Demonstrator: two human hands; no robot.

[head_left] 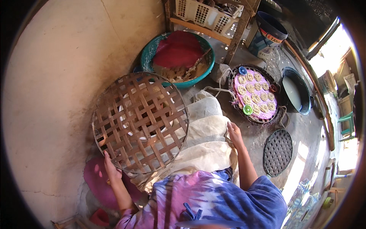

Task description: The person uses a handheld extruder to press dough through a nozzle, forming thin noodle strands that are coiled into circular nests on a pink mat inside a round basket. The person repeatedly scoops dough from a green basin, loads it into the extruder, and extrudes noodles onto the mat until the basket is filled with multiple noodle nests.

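Note:
My left hand [113,170] grips the near left rim of a large round tray [143,122] woven from flat brown strips. The tray is tilted over the left side of my lap, and something white shows through its gaps. Cream cloth [206,126] in broad folds covers my legs. At its right edge, my right hand [234,134] holds nothing, its fingers stretched out against the cloth. Ahead to the right, a woven basket [231,84] carries a pink sheet [257,94] with several coiled, pale dough-like rounds. A blue ring [243,70] and a green ring [248,110] lie at its edge.
A teal basin [143,57] with pale dough-like stuff and a red cloth [179,49] stands by the wall. To the right are a paint bucket [265,36], a dark basin of liquid [307,108] and a dark woven tray [278,152]. A white crate [207,17] sits on a wooden shelf.

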